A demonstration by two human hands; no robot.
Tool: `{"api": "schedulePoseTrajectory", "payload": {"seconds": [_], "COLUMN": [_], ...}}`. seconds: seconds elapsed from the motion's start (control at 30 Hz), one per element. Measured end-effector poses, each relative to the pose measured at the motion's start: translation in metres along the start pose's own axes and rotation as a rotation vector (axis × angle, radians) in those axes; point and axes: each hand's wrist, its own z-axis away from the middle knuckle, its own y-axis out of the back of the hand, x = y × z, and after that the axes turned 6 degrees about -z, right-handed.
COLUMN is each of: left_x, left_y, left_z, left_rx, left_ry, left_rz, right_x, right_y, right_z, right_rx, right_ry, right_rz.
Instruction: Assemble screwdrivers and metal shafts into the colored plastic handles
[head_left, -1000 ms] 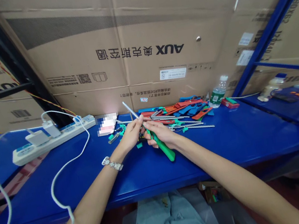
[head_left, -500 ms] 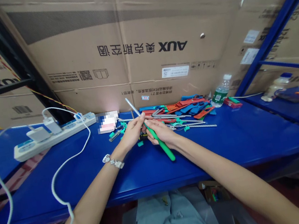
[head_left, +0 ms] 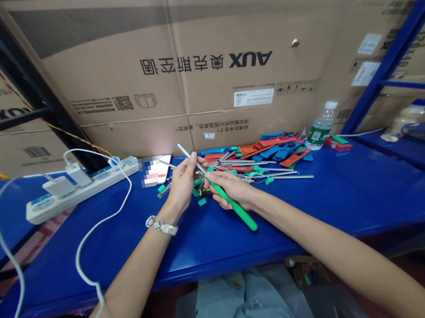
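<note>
A metal rod with a green handle is held slantwise over the table, its bare tip pointing away and to the left. My left hand pinches the silver shaft between thumb and fingers. Closed around the upper end of the green grip is my right hand, with the rounded butt sticking out toward me. Beyond both hands lies a pile of red and blue plastic pieces and loose metal rods. Small green bits lie near my left hand.
A white power strip with chargers stands at the left, its white cable looping over my left forearm. A phone lies behind my left hand. At the right stand a water bottle and a red box. Cardboard walls the back.
My left hand has slid up the shaft, leaving a gap between it and my right hand. My right hand keeps its hold on the handle. The view has shifted slightly.
</note>
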Motion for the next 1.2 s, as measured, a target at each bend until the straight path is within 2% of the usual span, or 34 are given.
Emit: {"api": "schedulePoseTrajectory", "payload": {"seconds": [0.2, 0.47, 0.67, 0.83, 1.2], "left_x": [0.000, 0.000, -0.003, -0.004, 0.003], "left_y": [-0.001, -0.005, -0.007, -0.006, -0.010], "left_z": [0.002, 0.004, 0.004, 0.004, 0.006], "left_rx": [-0.052, -0.014, -0.021, -0.019, 0.005], "left_ry": [0.049, 0.053, 0.066, 0.025, 0.022], "left_rz": [0.052, -0.011, -0.021, -0.061, 0.047], "right_x": [0.000, 0.000, 0.003, 0.004, 0.003], "right_y": [-0.005, -0.002, -0.007, -0.011, 0.002], "right_z": [0.003, 0.000, -0.001, -0.001, -0.001], "right_rx": [0.014, -0.039, 0.053, 0.066, -0.121], "right_ry": [-0.038, -0.077, -0.105, -0.125, -0.167], "right_rz": [-0.008, -0.118, -0.105, -0.122, -0.200]}}
